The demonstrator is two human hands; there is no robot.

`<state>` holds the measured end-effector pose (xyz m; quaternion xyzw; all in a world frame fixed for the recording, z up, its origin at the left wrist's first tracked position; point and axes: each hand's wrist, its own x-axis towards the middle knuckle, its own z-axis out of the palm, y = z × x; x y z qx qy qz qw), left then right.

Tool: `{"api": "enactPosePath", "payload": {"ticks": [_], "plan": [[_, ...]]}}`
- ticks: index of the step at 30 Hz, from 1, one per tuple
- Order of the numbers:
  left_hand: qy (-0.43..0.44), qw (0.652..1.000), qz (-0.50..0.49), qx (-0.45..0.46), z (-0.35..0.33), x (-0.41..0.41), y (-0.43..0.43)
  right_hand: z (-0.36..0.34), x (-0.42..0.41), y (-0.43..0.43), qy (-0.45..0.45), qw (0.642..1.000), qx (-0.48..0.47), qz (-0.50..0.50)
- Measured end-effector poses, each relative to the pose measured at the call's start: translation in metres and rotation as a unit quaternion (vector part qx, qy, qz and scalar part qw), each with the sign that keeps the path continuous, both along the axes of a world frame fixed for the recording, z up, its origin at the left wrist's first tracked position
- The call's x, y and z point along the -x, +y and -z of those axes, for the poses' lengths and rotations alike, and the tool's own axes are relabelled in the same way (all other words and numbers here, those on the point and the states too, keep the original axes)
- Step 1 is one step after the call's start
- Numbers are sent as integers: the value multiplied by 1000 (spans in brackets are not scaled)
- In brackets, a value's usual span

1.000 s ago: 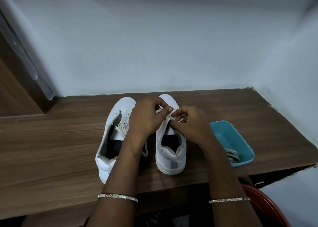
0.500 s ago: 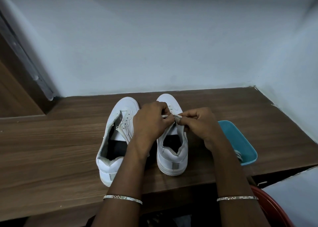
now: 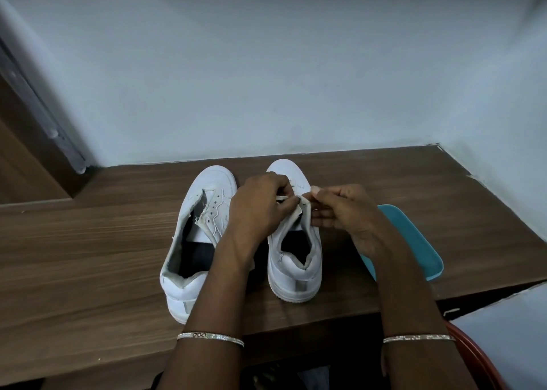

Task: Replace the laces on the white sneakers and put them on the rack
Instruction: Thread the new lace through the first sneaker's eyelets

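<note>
Bangle marking [image 3: 199, 334] was not legible. Lace [image 3: 282, 198] was pinched by left hand [image 3: 260, 209]; sneaker [image 3: 296, 274] eyelet flap was pinched by right hand [image 3: 346, 212].

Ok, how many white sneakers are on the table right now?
2. The left sneaker stands on the wooden table; the right sneaker is beside it, where the left hand and right hand pinch a lace. No others show.
</note>
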<state>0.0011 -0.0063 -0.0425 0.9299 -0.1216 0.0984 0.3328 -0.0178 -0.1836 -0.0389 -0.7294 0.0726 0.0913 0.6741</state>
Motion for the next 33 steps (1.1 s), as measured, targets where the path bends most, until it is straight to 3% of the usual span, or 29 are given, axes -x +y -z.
{"api": "enactPosePath", "payload": {"ticks": [5,9,11,13,16,18,21,25,27,30,33], "plan": [[6,1000,7,25,0,-3,4,7,-3,11,-44,997,49,25],[-8,999,-30,-16,1,-4,12,7,-7,15,-58,993,86,62],[24,999,-40,2,-1,-2,19,5,-9,12,-50,992,22,113],[74,997,-27,-4,-6,0,25,-2,-10,6,-41,982,-109,148],[112,993,-14,-33,-10,2,29,-13,-7,-4,-34,935,-310,172],[132,991,-7,-34,-8,3,29,-17,-4,-10,-36,914,-340,219],[148,988,-10,-38,-4,1,29,-17,-4,-22,-65,935,-219,272],[148,988,-10,-37,-2,0,29,-17,2,-33,-163,942,69,285],[146,988,-9,-43,-1,0,28,-15,1,-28,-193,943,167,212],[145,988,-9,-46,1,-2,27,-5,-6,-13,-163,947,277,30],[149,988,-6,-43,2,-3,28,0,-10,-2,-159,935,308,-78]]}}
